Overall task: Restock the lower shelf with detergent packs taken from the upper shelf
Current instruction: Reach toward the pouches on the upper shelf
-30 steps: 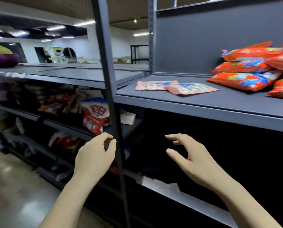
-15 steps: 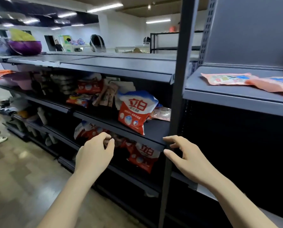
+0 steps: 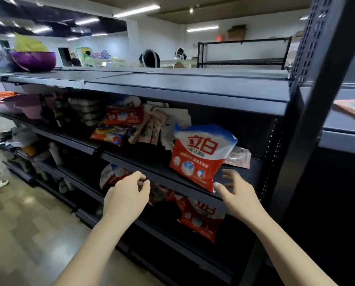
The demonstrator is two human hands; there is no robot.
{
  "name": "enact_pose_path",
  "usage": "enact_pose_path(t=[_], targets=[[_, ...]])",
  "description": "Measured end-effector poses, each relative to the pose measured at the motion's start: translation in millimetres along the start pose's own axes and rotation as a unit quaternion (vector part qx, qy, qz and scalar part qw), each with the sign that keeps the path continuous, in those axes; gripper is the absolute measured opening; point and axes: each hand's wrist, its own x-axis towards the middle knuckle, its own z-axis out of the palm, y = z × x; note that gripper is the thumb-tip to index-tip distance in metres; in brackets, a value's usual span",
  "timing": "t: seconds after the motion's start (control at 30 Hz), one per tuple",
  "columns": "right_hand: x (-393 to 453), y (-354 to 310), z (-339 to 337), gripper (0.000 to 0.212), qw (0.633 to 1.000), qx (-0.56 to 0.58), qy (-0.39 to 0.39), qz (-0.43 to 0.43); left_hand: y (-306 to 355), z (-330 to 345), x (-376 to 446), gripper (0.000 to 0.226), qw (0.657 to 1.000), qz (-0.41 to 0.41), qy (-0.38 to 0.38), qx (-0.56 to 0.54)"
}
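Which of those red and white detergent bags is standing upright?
The big bag on the middle shelf, just above the right hand. It stands with its label upright, while the bag on the shelf below hangs over the edge with its label upside down.

A dark grey metal shelving unit (image 3: 193, 96) is carrying the goods on several tiers. A purple bowl (image 3: 34, 60) is sitting on its top board. On the upper shelf (image 3: 152, 168) a red and white detergent pack (image 3: 201, 155) is standing upright at the front edge, with smaller packets (image 3: 152, 129) leaning behind it. Another detergent pack (image 3: 201, 219) is lying on the lower shelf (image 3: 172, 236).
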Motion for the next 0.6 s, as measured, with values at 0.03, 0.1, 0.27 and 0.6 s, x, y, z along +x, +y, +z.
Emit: enact_pose_path(t=[0.03, 0.1, 0.27, 0.6], targets=[[14, 1, 8, 0.045, 0.999, 0.011, 0.019, 0.026, -6, 2, 15, 0.016, 1.000, 0.002, -0.008, 0.001], [43, 1, 23, 0.047, 0.992, 0.050, 0.056, 0.096, -17, 5, 42, 0.017, 1.000, 0.009, -0.021, 0.004], [96, 13, 43, 0.044, 0.958, 0.145, 0.141, 0.202, -36, 16, 97, 0.017, 0.999, 0.020, -0.045, -0.014], [130, 26, 51, 0.020, 0.927, 0.227, 0.135, 0.265, -26, 54, 169, 0.022, 0.984, 0.081, -0.138, -0.074]])
